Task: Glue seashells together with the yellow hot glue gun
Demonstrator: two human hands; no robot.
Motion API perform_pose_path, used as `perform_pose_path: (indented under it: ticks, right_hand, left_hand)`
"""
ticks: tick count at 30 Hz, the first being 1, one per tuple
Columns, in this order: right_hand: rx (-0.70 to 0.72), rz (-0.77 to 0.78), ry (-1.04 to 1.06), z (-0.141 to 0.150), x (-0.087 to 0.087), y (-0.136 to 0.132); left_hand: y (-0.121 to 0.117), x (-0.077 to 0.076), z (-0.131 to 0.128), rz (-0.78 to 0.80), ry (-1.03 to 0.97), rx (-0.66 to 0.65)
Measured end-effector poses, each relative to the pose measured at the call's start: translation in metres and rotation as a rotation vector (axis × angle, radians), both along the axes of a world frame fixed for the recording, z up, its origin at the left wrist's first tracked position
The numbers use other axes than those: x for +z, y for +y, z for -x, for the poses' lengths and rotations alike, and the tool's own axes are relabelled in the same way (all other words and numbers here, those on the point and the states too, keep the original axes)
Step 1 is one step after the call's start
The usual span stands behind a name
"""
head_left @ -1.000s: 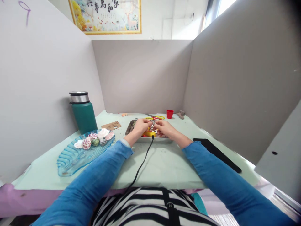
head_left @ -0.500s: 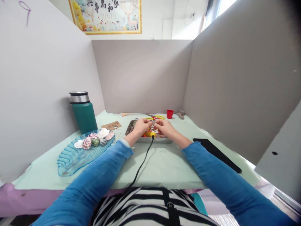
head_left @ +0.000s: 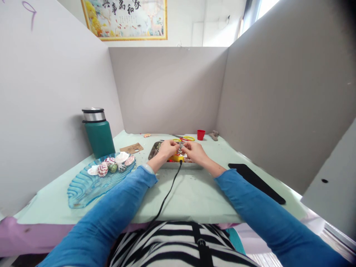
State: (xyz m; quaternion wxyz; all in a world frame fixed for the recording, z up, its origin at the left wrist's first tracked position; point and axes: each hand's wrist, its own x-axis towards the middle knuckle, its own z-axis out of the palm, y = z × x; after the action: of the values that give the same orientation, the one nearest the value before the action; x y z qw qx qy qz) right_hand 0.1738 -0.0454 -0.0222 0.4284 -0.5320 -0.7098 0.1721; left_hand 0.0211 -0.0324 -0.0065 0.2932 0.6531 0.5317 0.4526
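My left hand (head_left: 168,149) and my right hand (head_left: 195,152) meet over a metal tray (head_left: 183,166), fingers bent into pinches. Between their fingertips is a small grey-white piece (head_left: 180,147), too small to name; both hands seem to grip it. Under my hands the tray holds a yellow tool (head_left: 176,158) with a black cord (head_left: 169,193) that runs toward my lap. Greenish and brown bits (head_left: 156,147) show at the tray's left end. My fingers hide much of what lies inside.
A blue glass shell-shaped dish (head_left: 91,191) with several seashells stands left, beside a green flask (head_left: 100,137). Near the tray lies a wooden piece (head_left: 131,148). Behind are yellow-red scissors (head_left: 189,138), a red cup (head_left: 200,135) and driftwood-like piece (head_left: 214,135). A black slab (head_left: 256,182) lies right.
My right hand shifts very slightly, and the small piece between my fingertips turns a little. Everything else stays in place.
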Motion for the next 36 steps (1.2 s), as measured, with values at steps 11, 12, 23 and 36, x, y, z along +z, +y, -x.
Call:
perform_pose_path:
  ticks: [11,12,23,36]
  right_hand:
    - [0.028,0.088,0.055,0.001,0.0012,-0.0007]
    - [0.048,0.121,0.092,0.0006,0.0013,-0.0009]
    - [0.078,0.165,0.209,0.0002,0.0028,-0.0025]
    - [0.047,0.083,0.13,-0.0005,0.0,-0.0006]
  left_hand:
    - [0.0007,-0.0003,-0.0009,-0.061,0.096,0.012]
    - [0.0013,-0.0014,-0.0007,-0.063,0.088,0.003]
    - [0.005,-0.0054,-0.0005,-0.096,0.075,0.009]
    - [0.0053,-0.0054,0.0002,-0.146,0.095,0.013]
